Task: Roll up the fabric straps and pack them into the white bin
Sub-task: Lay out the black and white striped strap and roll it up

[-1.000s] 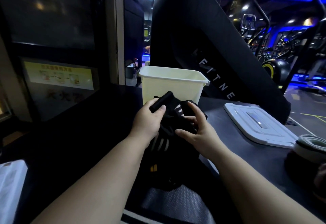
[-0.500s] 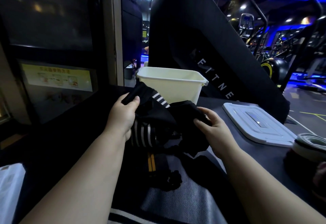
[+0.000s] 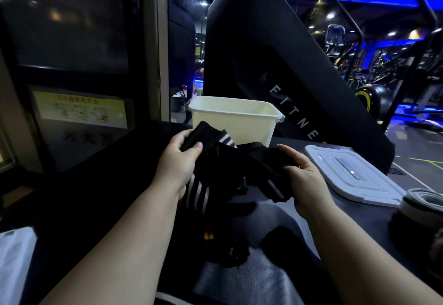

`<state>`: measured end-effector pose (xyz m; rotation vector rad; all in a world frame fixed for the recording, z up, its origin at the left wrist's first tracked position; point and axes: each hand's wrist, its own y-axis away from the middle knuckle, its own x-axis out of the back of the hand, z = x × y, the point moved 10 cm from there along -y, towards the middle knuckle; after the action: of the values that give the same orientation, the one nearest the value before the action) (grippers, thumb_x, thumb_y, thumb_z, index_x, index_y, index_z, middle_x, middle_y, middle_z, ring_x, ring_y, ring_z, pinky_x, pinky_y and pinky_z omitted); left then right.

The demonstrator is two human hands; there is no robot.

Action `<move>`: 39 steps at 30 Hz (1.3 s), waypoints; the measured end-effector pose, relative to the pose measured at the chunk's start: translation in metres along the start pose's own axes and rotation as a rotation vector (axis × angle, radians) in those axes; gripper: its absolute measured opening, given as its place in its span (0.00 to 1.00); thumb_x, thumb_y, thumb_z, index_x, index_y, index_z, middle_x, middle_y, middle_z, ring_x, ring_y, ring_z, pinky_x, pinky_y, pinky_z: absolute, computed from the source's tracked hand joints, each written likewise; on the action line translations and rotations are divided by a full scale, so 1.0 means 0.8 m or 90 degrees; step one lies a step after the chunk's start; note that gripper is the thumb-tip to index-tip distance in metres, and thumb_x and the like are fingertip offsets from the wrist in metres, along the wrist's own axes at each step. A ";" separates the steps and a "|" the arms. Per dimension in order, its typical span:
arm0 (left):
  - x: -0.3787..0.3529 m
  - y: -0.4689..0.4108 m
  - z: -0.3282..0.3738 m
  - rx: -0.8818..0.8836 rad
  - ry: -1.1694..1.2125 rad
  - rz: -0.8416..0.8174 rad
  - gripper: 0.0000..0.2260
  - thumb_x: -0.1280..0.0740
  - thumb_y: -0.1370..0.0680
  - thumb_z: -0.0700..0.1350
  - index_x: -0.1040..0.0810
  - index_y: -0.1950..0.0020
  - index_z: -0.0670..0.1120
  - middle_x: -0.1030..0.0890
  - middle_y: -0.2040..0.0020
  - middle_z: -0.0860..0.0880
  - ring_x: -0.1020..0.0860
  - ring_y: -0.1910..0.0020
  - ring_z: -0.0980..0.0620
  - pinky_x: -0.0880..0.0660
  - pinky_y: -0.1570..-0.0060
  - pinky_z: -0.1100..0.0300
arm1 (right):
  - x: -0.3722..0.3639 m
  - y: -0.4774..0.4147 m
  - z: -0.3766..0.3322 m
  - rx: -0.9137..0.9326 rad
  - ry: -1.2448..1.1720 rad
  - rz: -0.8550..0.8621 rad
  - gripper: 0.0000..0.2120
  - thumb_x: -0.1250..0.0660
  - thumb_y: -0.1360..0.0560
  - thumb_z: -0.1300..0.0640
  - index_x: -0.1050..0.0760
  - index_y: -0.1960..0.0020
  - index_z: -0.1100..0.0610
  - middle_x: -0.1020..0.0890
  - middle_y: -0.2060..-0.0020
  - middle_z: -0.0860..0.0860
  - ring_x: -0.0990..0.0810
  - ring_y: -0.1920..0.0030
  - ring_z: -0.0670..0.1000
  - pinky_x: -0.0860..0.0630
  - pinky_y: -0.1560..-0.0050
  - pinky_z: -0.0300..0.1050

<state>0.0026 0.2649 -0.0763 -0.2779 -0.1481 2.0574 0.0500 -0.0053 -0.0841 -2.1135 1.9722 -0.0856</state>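
Left hand: the left hand sits left of frame centre, thumb clamped over one end of the fabric strap, fingers curled behind it.
Right hand: the right hand sits right of centre and grips the strap's plain black part, forefinger stretched out along the top.
Strap: black with white stripes. It is held above the dark counter, sags between the two hands, and a striped length hangs below the left wrist.
Change: one second ago both hands were bunched together on the bundle just in front of the bin. They are now drawn apart, so the strap is opened out between them. The spread is much as it was half a second ago.
Bin: the white bin stands upright at frame centre, just behind the hands, in the same place as before.
Heap: more dark straps lie low in the frame, between the forearms.
Lid: a white lid lies flat at right, unmoved.
Right edge: a rolled pale band sits near the lid.
Background: a black machine panel stands behind the bin, and a yellow sign is at left.
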 end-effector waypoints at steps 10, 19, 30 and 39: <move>-0.053 0.032 0.032 -0.155 -0.161 -0.100 0.17 0.34 0.22 0.37 0.26 0.38 0.55 0.21 0.44 0.57 0.23 0.44 0.57 0.28 0.44 0.68 | -0.086 0.048 -0.037 0.087 0.087 -0.211 0.07 0.27 0.28 0.59 0.23 0.59 0.50 0.17 0.67 0.41 0.20 0.64 0.36 0.24 0.61 0.31; -0.098 0.062 0.021 -0.082 -0.119 -0.309 0.23 0.34 0.31 0.37 0.21 0.44 0.62 0.26 0.37 0.51 0.23 0.41 0.52 0.24 0.39 0.54 | -0.066 0.044 -0.028 0.024 0.039 -0.062 0.07 0.25 0.30 0.55 0.17 0.53 0.54 0.14 0.60 0.52 0.15 0.58 0.50 0.22 0.61 0.41; -0.114 0.067 0.012 0.012 0.087 -0.379 0.10 0.43 0.17 0.38 0.28 0.39 0.47 0.18 0.48 0.52 0.19 0.50 0.53 0.21 0.49 0.61 | -0.062 0.046 -0.020 -0.060 -0.097 -0.045 0.12 0.27 0.28 0.57 0.18 0.47 0.61 0.14 0.58 0.54 0.16 0.61 0.48 0.24 0.67 0.36; -0.105 0.059 0.002 0.030 0.052 -0.308 0.13 0.35 0.21 0.37 0.32 0.37 0.44 0.20 0.39 0.50 0.21 0.43 0.54 0.24 0.42 0.59 | -0.055 0.039 -0.011 -0.038 -0.084 -0.025 0.05 0.37 0.25 0.69 0.22 0.56 0.64 0.20 0.67 0.56 0.22 0.66 0.51 0.26 0.70 0.39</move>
<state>0.0013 0.1688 -0.0740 -0.2657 -0.1040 1.5653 0.0142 0.0354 -0.0772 -2.1364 1.8804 0.1052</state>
